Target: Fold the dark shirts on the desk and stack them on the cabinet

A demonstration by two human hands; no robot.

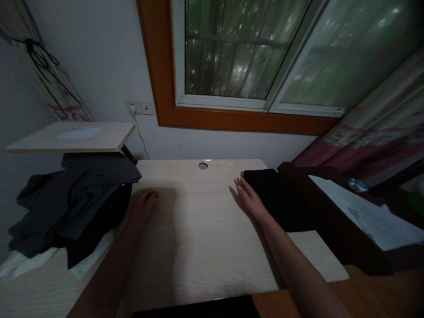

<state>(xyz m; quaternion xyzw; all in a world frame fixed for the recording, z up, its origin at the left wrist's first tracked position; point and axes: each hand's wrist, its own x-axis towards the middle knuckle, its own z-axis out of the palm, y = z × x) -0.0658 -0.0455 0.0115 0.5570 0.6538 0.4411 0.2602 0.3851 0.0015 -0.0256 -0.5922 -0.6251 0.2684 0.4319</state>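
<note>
Right hand (pixel 251 199) by the left edge of the folded black garment (pixel 278 198), grip relaxed with fingers extended, nothing held; its fingers look to be at the cloth edge (contact hard to confirm). Left hand (pixel 145 204) just right of the clothes pile, fingers curled in; can't tell how far that grip is closed, no object visible in it. Black garment lies flat at the right side of the pale wood-grain bench (pixel 205 238). Pile at left: rumpled dark grey garment (pixel 76 190) on top, black cloth (pixel 96 238) under it, white fabric (pixel 91 260) at the bottom. Round cable hole (pixel 203 165) near the bench's far edge, between the hands. Raised shelf (pixel 115 134) behind the pile carries a paper sheet (pixel 77 133). Wall socket (pixel 139 107) with plugged-in white cable (pixel 141 137) beyond; sliding window (pixel 232 57) above, floral curtain (pixel 367 119) far right. White sheet (pixel 361 207) on dark brown furniture at right (scene is dim).
</note>
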